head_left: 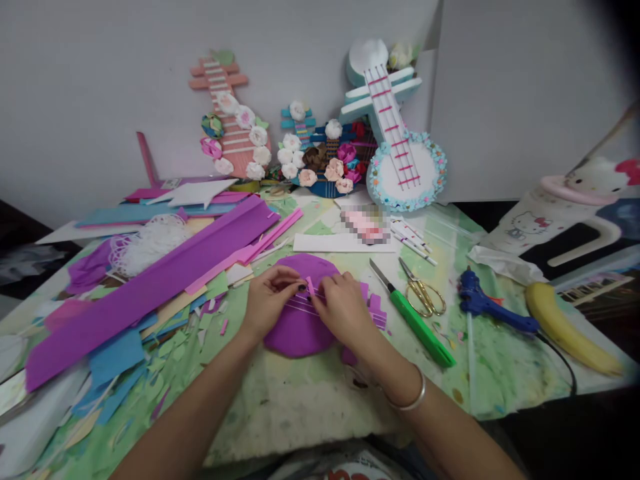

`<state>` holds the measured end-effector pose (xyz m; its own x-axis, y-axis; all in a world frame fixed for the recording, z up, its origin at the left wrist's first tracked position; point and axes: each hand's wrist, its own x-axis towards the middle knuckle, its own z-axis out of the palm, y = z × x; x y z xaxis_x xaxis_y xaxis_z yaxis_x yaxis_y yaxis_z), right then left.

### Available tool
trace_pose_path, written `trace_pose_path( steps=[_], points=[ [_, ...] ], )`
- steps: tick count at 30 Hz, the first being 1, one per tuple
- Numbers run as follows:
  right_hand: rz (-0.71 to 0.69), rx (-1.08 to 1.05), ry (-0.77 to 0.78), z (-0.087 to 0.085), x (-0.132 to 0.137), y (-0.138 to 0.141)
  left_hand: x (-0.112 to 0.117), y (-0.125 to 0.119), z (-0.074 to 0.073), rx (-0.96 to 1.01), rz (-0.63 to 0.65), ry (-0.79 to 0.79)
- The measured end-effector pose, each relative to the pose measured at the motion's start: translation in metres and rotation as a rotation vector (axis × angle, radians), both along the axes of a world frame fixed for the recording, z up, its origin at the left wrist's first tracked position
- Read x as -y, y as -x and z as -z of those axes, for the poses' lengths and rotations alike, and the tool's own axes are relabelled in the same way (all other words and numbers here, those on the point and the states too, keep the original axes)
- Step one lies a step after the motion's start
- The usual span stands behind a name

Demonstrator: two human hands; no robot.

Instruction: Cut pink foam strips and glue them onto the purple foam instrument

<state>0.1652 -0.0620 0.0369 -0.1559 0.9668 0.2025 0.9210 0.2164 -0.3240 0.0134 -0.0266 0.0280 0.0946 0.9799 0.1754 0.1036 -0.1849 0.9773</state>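
A purple foam guitar shape [295,327] lies flat on the table in front of me, with thin white strings across it. My left hand [270,300] and my right hand [343,310] rest on it, fingers pinched together. Between their fingertips stands a small pink strip [311,285], held over the strings. A silver bangle [410,397] circles my right wrist.
A green craft knife [417,320], gold scissors [425,293], a blue glue gun [487,307] and a banana [565,327] lie to the right. Long purple foam sheets [150,287] and paper scraps cover the left. Finished decorated guitars [400,147] lean on the back wall.
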Motion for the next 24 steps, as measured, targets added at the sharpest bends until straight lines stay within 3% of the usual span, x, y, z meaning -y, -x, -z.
trace_pose_path(
  steps=[8,12,18,24],
  points=[
    [-0.027,-0.201,-0.037,0.022,-0.004,0.003,0.006,0.005,0.014,0.27,0.086,0.16],
    [0.05,-0.577,-0.013,0.018,-0.001,-0.002,0.008,0.004,0.018,0.368,0.111,0.228],
    [-0.011,-1.34,0.306,0.013,0.0,-0.004,0.01,0.0,0.02,0.323,0.114,0.2],
    [-0.047,-1.607,0.522,0.015,0.001,-0.002,0.014,-0.001,0.017,0.236,0.1,0.059]
  ],
)
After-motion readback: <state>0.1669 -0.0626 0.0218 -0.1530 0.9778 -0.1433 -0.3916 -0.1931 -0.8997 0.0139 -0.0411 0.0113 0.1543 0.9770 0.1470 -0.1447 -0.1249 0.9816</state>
